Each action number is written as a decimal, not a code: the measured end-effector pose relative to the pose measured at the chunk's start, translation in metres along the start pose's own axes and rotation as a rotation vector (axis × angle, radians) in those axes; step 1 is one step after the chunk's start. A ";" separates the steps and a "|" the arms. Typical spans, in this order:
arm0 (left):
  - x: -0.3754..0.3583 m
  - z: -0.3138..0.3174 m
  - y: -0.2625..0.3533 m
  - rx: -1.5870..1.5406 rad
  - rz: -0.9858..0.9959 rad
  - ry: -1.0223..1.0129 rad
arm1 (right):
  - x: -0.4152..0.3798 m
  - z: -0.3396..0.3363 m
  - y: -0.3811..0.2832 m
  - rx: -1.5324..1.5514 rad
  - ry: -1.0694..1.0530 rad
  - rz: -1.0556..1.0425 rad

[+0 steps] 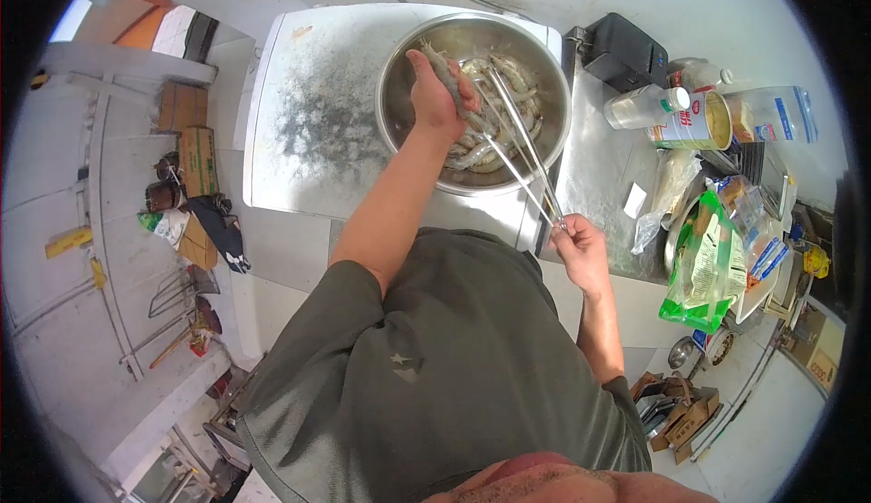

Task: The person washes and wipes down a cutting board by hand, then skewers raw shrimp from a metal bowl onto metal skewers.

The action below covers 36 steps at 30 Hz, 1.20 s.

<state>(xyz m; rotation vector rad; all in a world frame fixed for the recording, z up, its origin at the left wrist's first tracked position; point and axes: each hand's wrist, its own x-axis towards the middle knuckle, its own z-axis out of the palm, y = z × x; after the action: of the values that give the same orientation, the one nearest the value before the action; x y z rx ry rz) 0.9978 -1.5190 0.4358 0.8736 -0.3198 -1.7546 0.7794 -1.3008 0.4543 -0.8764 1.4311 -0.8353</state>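
A round steel bowl (386, 108) holds a heap of raw grey shrimp (517, 77) on a white surface. Over the bowl's left part, my left hand (440, 99) has its fingers curled round a grey shrimp (440, 66), with the thumb raised. My right hand (581, 251) is closed on the joined end of long metal tongs (537, 166), below and right of the bowl. The tongs' arms are spread, and their tips reach in among the shrimp; whether they touch one is unclear.
Right of the bowl, a metal counter (594, 172) bears a black box (626, 52), a plastic bottle (647, 107), a large can (694, 122) and a clear bag (670, 190). A green bag (708, 263) lies nearer. Cardboard boxes (198, 160) stand far left.
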 end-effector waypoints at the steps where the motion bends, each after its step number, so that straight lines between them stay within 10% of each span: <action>1: 0.000 0.001 0.000 -0.006 0.001 0.011 | 0.000 0.001 -0.001 -0.010 0.003 0.007; 36: 0.002 -0.007 0.000 -0.041 0.056 0.051 | -0.003 0.019 0.000 0.037 0.080 0.038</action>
<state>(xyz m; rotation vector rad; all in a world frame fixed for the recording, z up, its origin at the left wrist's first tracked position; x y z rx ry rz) 1.0021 -1.5196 0.4298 0.8702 -0.2717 -1.6790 0.7985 -1.2980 0.4549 -0.7930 1.4925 -0.8734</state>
